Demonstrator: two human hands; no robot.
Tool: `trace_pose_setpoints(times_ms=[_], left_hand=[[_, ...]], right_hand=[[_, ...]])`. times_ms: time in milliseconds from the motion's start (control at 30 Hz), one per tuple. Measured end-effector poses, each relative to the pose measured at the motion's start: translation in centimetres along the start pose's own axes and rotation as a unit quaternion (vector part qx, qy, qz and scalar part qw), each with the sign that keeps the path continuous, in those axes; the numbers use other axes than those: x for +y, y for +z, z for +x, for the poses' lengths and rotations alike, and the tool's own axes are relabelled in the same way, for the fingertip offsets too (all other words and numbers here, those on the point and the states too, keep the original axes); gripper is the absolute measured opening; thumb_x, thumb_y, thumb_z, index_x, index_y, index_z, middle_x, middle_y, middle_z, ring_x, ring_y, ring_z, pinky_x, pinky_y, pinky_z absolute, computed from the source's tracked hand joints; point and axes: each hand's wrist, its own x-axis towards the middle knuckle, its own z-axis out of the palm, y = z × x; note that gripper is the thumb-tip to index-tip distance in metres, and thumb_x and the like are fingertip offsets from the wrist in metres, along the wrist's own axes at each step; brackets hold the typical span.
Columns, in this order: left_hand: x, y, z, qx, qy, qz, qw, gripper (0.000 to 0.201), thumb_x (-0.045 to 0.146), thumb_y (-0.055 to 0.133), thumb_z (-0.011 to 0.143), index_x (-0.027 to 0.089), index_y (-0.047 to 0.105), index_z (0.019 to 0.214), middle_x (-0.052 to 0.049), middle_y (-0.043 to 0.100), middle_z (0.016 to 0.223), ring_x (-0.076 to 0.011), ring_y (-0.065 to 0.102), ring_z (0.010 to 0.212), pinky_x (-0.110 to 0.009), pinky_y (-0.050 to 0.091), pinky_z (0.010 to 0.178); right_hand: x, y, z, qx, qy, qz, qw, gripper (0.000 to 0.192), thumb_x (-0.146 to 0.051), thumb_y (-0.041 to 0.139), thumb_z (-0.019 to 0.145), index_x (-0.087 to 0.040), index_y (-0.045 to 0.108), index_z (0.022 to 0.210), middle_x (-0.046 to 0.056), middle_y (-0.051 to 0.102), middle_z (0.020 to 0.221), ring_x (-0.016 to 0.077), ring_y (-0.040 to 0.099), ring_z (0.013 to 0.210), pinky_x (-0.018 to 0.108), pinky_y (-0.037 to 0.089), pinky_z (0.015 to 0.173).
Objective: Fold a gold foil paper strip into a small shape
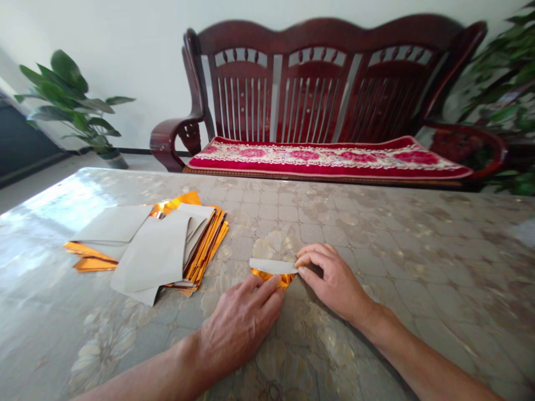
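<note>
The folded sheet of gold foil paper (272, 269) lies on the table (418, 256) near its front edge, about mid-width, pinned between the person's two hands — its white back faces up as a narrow strip, and a sliver of the gold side shows along the lower edge.

At the far left of the room a potted plant (73, 103) stands on the floor by the wall. On the table, left of the hands and a little farther from the camera, sits a loose stack of foil sheets (154, 248), fanned out, some showing the grey-white back and others the gold-orange face at their edges. It is clear of the folded sheet, not touching it.

The left hand (240, 323) lies flat, palm down, its fingertips pressing on the lower gold edge of the folded sheet; the fingers are together and extended, not curled round anything. The right hand (332, 281) rests just beside it, fingers bent — its fingertips pinch or press the right end of the white strip against the table.

Behind the table stands a dark red wooden bench (317, 83) with a red floral cushion (330, 157) on its seat. More green foliage (507, 78) shows at the right edge.
</note>
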Motion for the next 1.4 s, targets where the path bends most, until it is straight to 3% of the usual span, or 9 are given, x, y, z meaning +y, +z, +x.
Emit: trace_pose_setpoints(times_ms=[467, 667, 833, 933, 1067, 1233, 1300, 1400], left_hand=[[-0.7, 0.5, 0.1, 0.021, -0.018, -0.046, 0.999, 0.025, 0.019, 0.045, 0.1, 0.02, 0.054, 0.123, -0.005, 0.057, 0.136, -0.0218, 0.057, 0.101, -0.039, 0.057, 0.085], [-0.8, -0.2, 0.5, 0.007, -0.062, -0.052, 0.997, 0.016, 0.019, 0.046, 0.1, 0.021, 0.059, 0.108, -0.004, 0.063, 0.117, -0.0218, 0.058, 0.096, -0.039, 0.055, 0.083], [-0.1, -0.4, 0.1, -0.016, -0.121, -0.091, 0.988, 0.015, 0.016, 0.047, 0.098, 0.021, 0.06, 0.103, -0.004, 0.062, 0.104, -0.0208, 0.059, 0.093, -0.034, 0.054, 0.081], [0.0, -0.8, -0.2, 0.0, -0.162, -0.174, 0.971, 0.022, 0.012, 0.043, 0.098, 0.022, 0.061, 0.106, -0.003, 0.063, 0.103, -0.0182, 0.062, 0.092, -0.03, 0.052, 0.08], [-0.3, -1.3, -0.3, 0.036, -0.204, -0.296, 0.932, 0.027, 0.015, 0.038, 0.098, 0.023, 0.062, 0.106, -0.003, 0.064, 0.096, -0.0155, 0.063, 0.082, -0.026, 0.05, 0.074], [-0.2, -1.2, -0.4, 0.054, -0.259, -0.386, 0.884, 0.028, 0.015, 0.04, 0.095, 0.021, 0.056, 0.117, -0.001, 0.068, 0.089, -0.0129, 0.063, 0.069, -0.023, 0.049, 0.068], [-0.3, -1.3, -0.4, 0.038, -0.259, -0.357, 0.896, 0.028, 0.014, 0.042, 0.094, 0.023, 0.056, 0.117, -0.001, 0.07, 0.09, -0.0135, 0.064, 0.071, -0.023, 0.048, 0.068], [-0.9, -1.5, -0.4, 0.015, -0.211, -0.236, 0.948, 0.023, 0.018, 0.044, 0.096, 0.025, 0.062, 0.108, -0.002, 0.069, 0.095, -0.0169, 0.065, 0.083, -0.026, 0.047, 0.073]], right_hand=[[-0.1, 0.1, -0.1, -0.029, -0.001, -0.074, 0.997, 0.015, -0.009, 0.069, 0.081, -0.024, 0.071, 0.08, 0.001, 0.067, 0.096, 0.0193, 0.055, 0.094, 0.034, 0.041, 0.085], [-0.5, 0.4, 0.3, -0.03, -0.003, -0.099, 0.995, 0.009, -0.016, 0.068, 0.086, -0.024, 0.07, 0.083, 0.001, 0.066, 0.097, 0.0195, 0.055, 0.094, 0.034, 0.041, 0.084], [-1.8, 0.7, -0.1, -0.016, 0.038, -0.148, 0.988, 0.007, -0.02, 0.068, 0.086, -0.022, 0.065, 0.081, 0.002, 0.064, 0.088, 0.0208, 0.056, 0.091, 0.034, 0.042, 0.081], [-2.9, 0.9, -0.8, -0.039, 0.04, -0.122, 0.991, 0.009, -0.024, 0.074, 0.082, -0.024, 0.065, 0.086, 0.001, 0.064, 0.091, 0.0206, 0.057, 0.094, 0.033, 0.043, 0.081], [-4.4, 1.5, -1.3, -0.061, 0.021, -0.111, 0.992, 0.029, -0.037, 0.081, 0.075, -0.025, 0.066, 0.096, 0.002, 0.065, 0.097, 0.0229, 0.057, 0.096, 0.036, 0.045, 0.081], [-5.2, 2.2, -1.3, -0.057, 0.024, -0.132, 0.989, 0.038, -0.047, 0.082, 0.071, -0.023, 0.063, 0.094, 0.004, 0.064, 0.096, 0.0256, 0.055, 0.094, 0.039, 0.045, 0.08], [-5.0, 2.4, -1.4, -0.056, 0.022, -0.131, 0.989, 0.033, -0.037, 0.081, 0.074, -0.024, 0.063, 0.099, 0.004, 0.064, 0.099, 0.0251, 0.055, 0.096, 0.038, 0.044, 0.082], [-4.6, 2.3, -1.4, -0.059, 0.005, -0.137, 0.989, 0.032, -0.023, 0.073, 0.081, -0.025, 0.063, 0.11, 0.004, 0.064, 0.105, 0.0248, 0.054, 0.1, 0.039, 0.044, 0.086]])
